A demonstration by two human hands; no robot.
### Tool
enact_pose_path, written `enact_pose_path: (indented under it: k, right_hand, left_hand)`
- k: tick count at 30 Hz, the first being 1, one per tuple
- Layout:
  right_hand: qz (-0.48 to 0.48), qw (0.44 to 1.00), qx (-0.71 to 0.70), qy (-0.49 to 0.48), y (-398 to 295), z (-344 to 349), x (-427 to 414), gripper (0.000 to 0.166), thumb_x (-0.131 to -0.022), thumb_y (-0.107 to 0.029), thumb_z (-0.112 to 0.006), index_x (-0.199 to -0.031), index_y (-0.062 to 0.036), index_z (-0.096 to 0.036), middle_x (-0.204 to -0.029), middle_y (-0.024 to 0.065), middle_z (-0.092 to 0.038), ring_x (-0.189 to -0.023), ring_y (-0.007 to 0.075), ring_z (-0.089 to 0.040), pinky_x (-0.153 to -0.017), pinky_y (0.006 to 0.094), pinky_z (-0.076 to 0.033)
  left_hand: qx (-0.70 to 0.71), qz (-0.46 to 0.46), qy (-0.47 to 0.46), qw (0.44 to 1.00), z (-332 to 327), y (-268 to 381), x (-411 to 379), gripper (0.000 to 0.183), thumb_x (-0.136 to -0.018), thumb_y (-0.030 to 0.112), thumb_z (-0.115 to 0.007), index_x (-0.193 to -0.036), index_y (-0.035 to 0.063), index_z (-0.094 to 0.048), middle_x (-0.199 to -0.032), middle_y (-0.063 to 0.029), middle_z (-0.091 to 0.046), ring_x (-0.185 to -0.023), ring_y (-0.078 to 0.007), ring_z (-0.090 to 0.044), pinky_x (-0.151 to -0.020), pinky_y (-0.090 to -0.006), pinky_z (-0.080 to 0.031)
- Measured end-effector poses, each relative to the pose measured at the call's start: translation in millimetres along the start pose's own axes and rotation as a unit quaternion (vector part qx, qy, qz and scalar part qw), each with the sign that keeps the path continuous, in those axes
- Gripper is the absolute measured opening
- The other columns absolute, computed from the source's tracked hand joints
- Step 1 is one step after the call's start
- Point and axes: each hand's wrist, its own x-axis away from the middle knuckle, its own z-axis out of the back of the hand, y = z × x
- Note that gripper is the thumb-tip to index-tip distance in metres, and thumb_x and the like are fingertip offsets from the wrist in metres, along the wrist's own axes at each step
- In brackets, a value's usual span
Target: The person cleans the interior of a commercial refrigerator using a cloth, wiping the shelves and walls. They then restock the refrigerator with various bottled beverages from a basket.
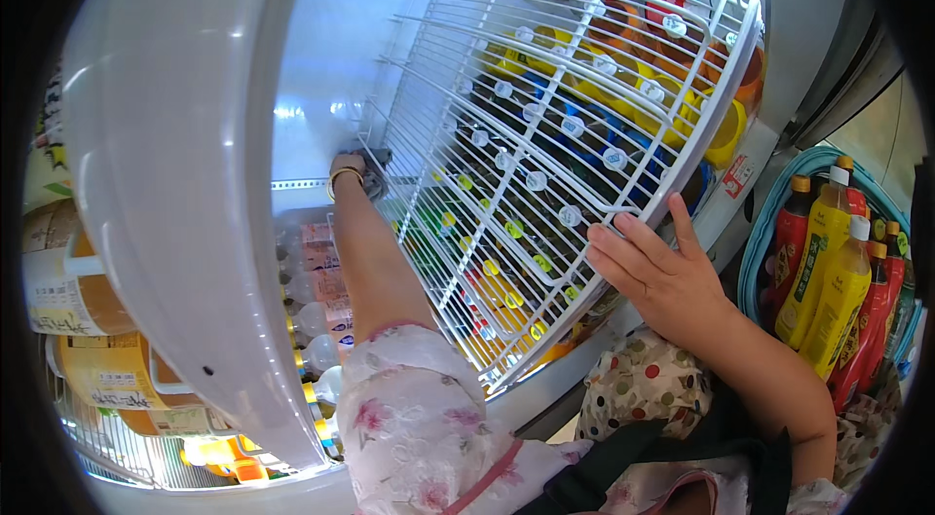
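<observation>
My left hand (347, 166) reaches deep into the lit display fridge, closed on a grey cloth (376, 175). The cloth is by the left side of a white wire shelf (504, 150), near the fridge's inner wall (314, 121). My right hand (657, 267) lies with spread fingers on the shelf's front rim (701, 124); its thumb is not visible. Beneath the wires stand rows of bottles, with yellow-labelled bottles (657, 99) towards the top and green-capped bottles (515, 229) lower down.
A white divider (182, 150) rises on the left, with large amber jugs (117, 369) beyond it. Pink-labelled bottles (325, 274) stand beside my left forearm. At right, a blue-rimmed basket (752, 252) holds several yellow bottles (836, 296) and red bottles (789, 245).
</observation>
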Motion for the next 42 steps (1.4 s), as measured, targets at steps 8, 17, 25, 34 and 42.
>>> enact_pose_path:
  k: [8, 17, 25, 34, 42]
  right_hand:
    - [-0.024, 0.999, -0.006, 0.044, 1, -13, 0, 0.045, -0.081, -0.014, -0.055, -0.126, -0.0184, -0.053, -0.141, -0.0052, -0.044, -0.132, 0.0149, -0.038, -0.113, 0.0588, -0.016]
    - [-0.043, 0.994, 0.02, 0.103, 6, -30, 3, 0.046, -0.081, -0.012, -0.056, -0.127, -0.0171, -0.048, -0.142, -0.0059, -0.042, -0.133, 0.0155, -0.036, -0.114, 0.0577, -0.016]
    - [-0.018, 0.998, 0.0, 0.056, -1, -13, -1, 0.047, -0.085, -0.012, -0.052, -0.131, -0.0178, -0.047, -0.146, -0.0056, -0.038, -0.137, 0.0158, -0.03, -0.114, 0.0576, -0.015]
    - [-0.013, 0.998, 0.007, 0.061, -2, -19, -1, 0.045, -0.086, -0.013, -0.053, -0.13, -0.0191, -0.045, -0.145, -0.0055, -0.038, -0.136, 0.015, -0.031, -0.113, 0.058, -0.015]
    - [-0.008, 0.997, -0.01, 0.081, -3, -15, -2, 0.042, -0.087, -0.016, -0.049, -0.129, -0.0184, -0.049, -0.143, -0.0057, -0.04, -0.136, 0.0149, -0.032, -0.115, 0.0571, -0.012]
  left_hand:
    - [-0.067, 0.032, 0.032, 0.997, 4, 30, 25, 0.035, -0.088, 0.024, -0.053, -0.108, -0.0019, -0.067, -0.11, -0.0234, -0.065, -0.105, -0.0367, -0.062, -0.087, -0.0432, -0.051]
    - [0.589, 0.053, -0.157, 0.791, -13, -4, 49, 0.031, -0.087, 0.028, -0.065, -0.098, -0.0003, -0.068, -0.093, -0.0141, -0.07, -0.082, -0.0274, -0.068, -0.073, -0.0379, -0.055]
    - [0.459, 0.055, 0.184, 0.867, 99, 8, 41, 0.053, -0.082, 0.037, -0.05, -0.099, -0.0106, -0.066, -0.1, -0.025, -0.067, -0.084, -0.0349, -0.068, -0.074, -0.0433, -0.052]
    - [0.124, 0.011, 0.088, 0.988, 2, 83, 37, 0.061, -0.088, 0.032, -0.055, -0.136, 0.0004, -0.036, -0.112, -0.0278, -0.059, -0.103, -0.0357, -0.061, -0.088, -0.0453, -0.05]
    - [-0.407, -0.283, -0.09, 0.864, 34, 68, 53, 0.034, -0.092, 0.011, -0.039, -0.098, -0.0055, -0.067, -0.108, -0.0249, -0.064, -0.099, -0.0383, -0.064, -0.084, -0.0472, -0.052]
